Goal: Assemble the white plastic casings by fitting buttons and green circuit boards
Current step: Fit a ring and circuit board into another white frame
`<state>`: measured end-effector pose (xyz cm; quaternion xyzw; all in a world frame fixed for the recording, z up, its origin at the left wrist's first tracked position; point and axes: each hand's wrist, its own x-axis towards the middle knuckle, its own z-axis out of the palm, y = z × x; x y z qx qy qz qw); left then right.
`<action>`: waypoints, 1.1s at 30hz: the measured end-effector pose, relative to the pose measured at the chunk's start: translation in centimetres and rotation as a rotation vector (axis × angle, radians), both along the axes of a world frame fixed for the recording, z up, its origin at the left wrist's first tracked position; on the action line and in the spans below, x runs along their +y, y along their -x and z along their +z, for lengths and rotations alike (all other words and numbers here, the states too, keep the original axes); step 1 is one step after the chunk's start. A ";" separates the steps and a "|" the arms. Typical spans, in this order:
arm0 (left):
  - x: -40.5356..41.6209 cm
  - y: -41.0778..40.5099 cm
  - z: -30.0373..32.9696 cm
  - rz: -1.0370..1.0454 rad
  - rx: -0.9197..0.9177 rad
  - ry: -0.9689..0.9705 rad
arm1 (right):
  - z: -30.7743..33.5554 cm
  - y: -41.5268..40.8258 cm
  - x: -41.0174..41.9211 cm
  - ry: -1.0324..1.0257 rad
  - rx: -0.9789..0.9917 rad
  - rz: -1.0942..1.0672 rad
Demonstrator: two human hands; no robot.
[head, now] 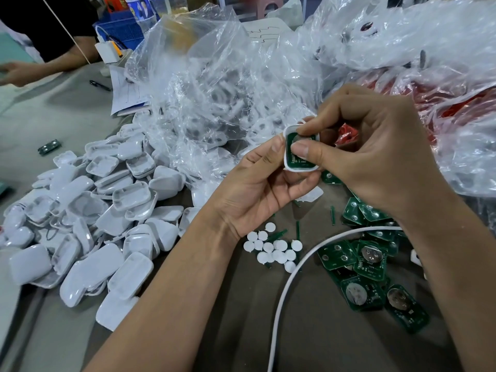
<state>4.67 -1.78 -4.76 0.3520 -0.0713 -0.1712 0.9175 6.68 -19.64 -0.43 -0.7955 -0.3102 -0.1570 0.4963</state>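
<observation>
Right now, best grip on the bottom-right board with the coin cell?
Pinch the board across its long side edges, coming from above. It lies flat, face up, mostly clear of the heap; the coin cell in the middle leaves only the rim free.

no legible text, paper sheet [128, 95] (scribbles only)

Head-worn view, downward, close over table [241, 318]
</observation>
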 end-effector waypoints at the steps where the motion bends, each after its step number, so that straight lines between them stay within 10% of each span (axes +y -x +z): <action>1: 0.0 0.0 0.0 0.000 0.002 0.002 | 0.0 0.0 0.0 0.001 0.004 0.006; 17: -0.1 -0.3 0.0 0.020 -0.034 0.090 | -1.3 -0.3 0.8 -0.198 0.109 -0.012; 33: 0.1 -0.5 0.1 0.116 0.058 0.189 | -1.6 -0.2 1.1 0.086 -0.266 -0.123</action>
